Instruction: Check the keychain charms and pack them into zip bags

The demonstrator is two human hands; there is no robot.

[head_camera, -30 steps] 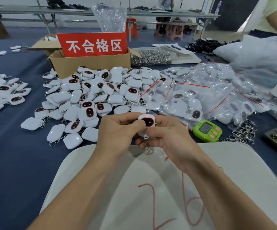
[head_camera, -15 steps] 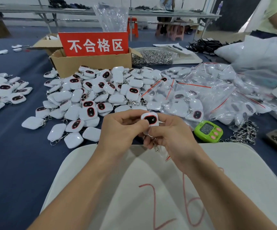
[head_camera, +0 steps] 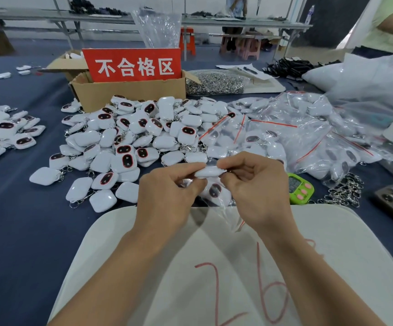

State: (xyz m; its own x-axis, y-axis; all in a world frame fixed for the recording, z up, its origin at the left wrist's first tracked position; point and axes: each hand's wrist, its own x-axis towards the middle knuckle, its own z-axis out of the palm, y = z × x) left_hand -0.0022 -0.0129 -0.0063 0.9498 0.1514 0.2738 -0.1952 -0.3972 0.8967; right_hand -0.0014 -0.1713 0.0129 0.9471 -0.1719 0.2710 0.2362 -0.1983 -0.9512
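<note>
Pinched charm (head_camera: 210, 172) edge-on with left hand (head_camera: 167, 198) and right hand (head_camera: 261, 191) | held long axis crosswise between both | had zip bag (head_camera: 228, 215) just beneath, nearer right hand

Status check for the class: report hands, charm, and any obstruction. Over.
Left hand and right hand both pinching one white charm, edge-on. Clear zip bag hanging beneath the hands. Nothing blocking.

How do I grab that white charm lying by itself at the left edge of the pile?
I'd pinch the charm by its near and far edges, from above, coming from the left. It lies flat on the blue cloth, bare on that side; its ring and the pile crowd its right.
</note>
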